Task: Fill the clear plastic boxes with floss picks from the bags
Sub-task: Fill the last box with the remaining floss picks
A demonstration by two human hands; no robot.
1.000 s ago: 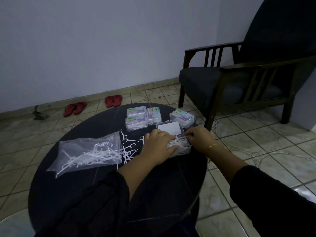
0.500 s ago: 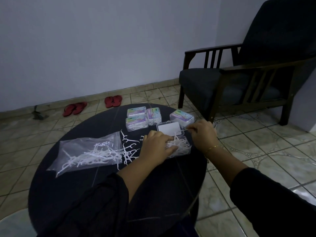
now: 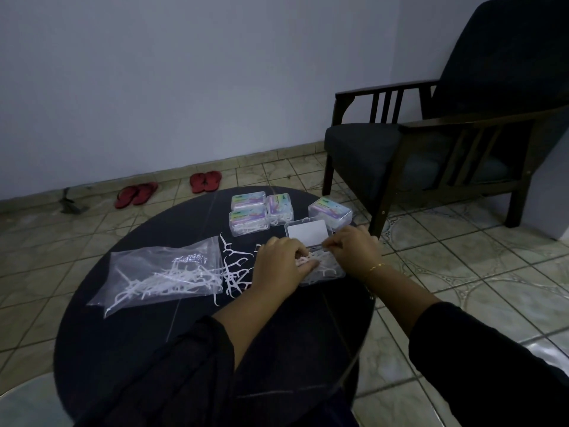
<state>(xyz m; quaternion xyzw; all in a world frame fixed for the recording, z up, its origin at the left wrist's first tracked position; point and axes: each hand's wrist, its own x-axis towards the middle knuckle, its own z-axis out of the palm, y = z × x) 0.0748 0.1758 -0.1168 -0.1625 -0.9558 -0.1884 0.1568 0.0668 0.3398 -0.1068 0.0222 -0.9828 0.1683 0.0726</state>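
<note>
an open box (image 3: 326, 272) with picks (image 3: 323, 266) inside is placed on the dark counter (image 3: 154, 334), its lid (image 3: 308, 231) raised behind. the left hand (image 3: 281, 266) is curled over picks at the box. the right hand (image 3: 354, 251) is pinched at the lid edge. a bag (image 3: 160, 272) is lying to the left, and four closed boxes (image 3: 248, 221) are standing behind.

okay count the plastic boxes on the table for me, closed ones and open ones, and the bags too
Closed boxes with labels: 4
Open box being filled: 1
Plastic bag of floss picks: 1
Total: 6
</note>
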